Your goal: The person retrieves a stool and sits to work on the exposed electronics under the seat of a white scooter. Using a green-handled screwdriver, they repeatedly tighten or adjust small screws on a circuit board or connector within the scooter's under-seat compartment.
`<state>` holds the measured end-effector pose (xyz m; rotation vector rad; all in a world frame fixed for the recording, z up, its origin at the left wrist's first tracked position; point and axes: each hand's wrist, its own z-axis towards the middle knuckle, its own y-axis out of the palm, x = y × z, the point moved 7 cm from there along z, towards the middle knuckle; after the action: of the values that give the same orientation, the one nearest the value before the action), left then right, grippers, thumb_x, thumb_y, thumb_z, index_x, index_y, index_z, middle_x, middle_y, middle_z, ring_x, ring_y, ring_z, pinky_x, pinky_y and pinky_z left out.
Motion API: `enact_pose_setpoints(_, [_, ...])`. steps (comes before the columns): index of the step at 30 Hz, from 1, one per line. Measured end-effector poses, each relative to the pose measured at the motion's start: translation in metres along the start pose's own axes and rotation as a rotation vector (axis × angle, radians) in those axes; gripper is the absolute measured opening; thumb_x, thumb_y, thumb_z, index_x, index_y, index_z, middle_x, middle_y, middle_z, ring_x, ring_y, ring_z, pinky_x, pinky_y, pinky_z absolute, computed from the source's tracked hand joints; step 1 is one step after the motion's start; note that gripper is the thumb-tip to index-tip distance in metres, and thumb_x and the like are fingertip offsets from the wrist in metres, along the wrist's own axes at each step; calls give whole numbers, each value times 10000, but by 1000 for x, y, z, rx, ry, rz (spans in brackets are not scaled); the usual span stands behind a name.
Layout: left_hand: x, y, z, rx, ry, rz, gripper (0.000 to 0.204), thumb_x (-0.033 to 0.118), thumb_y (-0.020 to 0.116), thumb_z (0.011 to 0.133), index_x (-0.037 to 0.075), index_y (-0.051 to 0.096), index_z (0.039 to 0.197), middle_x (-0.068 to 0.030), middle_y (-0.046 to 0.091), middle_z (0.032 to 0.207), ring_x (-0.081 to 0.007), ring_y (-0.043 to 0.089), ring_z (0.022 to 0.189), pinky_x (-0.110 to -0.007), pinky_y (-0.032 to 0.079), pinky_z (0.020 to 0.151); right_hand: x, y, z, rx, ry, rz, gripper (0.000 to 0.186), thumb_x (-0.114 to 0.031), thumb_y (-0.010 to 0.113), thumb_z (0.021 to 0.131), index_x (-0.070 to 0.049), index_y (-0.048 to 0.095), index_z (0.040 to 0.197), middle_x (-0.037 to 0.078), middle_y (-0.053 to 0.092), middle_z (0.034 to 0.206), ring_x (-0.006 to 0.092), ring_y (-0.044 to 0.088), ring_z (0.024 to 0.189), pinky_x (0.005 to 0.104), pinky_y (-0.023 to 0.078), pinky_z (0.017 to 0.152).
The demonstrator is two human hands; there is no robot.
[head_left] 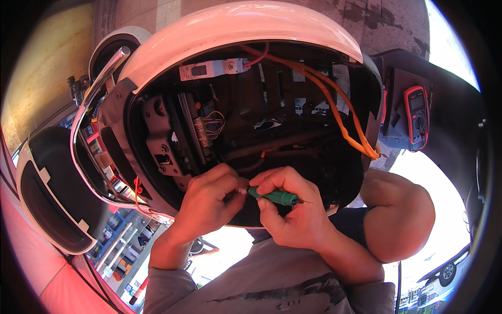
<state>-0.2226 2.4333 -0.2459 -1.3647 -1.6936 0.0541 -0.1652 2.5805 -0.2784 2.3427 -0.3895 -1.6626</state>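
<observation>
Two hands worked just inside the near edge of one open, pale-topped shell. The left hand pinched one small pale connector between thumb and fingers; the right hand gripped one green tool, its end close against the connector. Beyond them were one white switch module and two orange cables; one red-edged multimeter lay to the right, outside the shell.
</observation>
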Motion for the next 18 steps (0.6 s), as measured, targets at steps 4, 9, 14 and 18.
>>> enact_pose_setpoints(4, [0,0,1,2,13,-4,245,-61,759,728,18,750,960,-85,667,888,-256,693,710,-340,538,606,3,0,-2,-27,62,2,260,103,660,801,9,566,1024,183,711,1093,147,697,846,274,559,736])
enact_pose_setpoints(9, [0,0,0,7,12,13,234,-52,762,732,21,752,954,-83,665,884,-254,692,708,-340,538,605,-7,1,1,-30,-134,-101,274,109,667,789,18,561,1024,203,713,1082,201,727,876,294,575,748])
enact_pose_setpoints(14, [-2,0,0,5,-1,10,242,-52,761,731,21,754,962,-82,660,880,-255,688,705,-341,537,604,-3,1,-1,-28,-48,-67,279,110,686,774,20,575,1015,206,716,1068,236,738,890,296,580,734])
enact_pose_setpoints(18, [-3,1,-1,7,-16,6,254,-52,762,726,20,757,970,-83,658,881,-254,687,705,-340,536,604,-10,3,0,-57,-147,-145,278,105,695,788,21,570,1022,208,718,1072,235,743,908,293,582,730])
